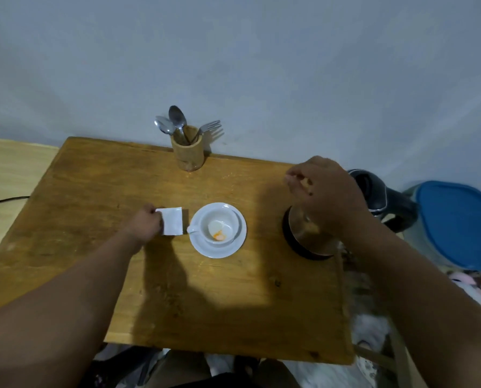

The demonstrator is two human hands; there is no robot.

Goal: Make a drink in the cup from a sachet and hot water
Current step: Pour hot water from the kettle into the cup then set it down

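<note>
A black cable lies at the far left, off the table. The wooden table is brown with some dark marks on it.

The left hand rests on the table. Its fingers are pinched together on the left edge of the sachet. The sachet is a small white square. It lies flat on the table, just beside the saucer, on its left.

At the back edge of the table, by the wall, stands a wooden holder. Two spoons and a fork stick up out of it.

The saucer is white and round. The cup sits on it, near the middle of the table. The cup is white too, with its handle pointing left. Inside, at the bottom, there is a bit of white stuff and a bit of orange stuff.

The right hand is up in the air above the kettle. Its fingers are curled in close together, and they seem to pinch something tiny, too small to tell what. The kettle is shiny metal with a black base and a black handle. It stands at the right edge of the table, well apart from the cup.

Past the table on the right is a tub with a blue lid.
</note>
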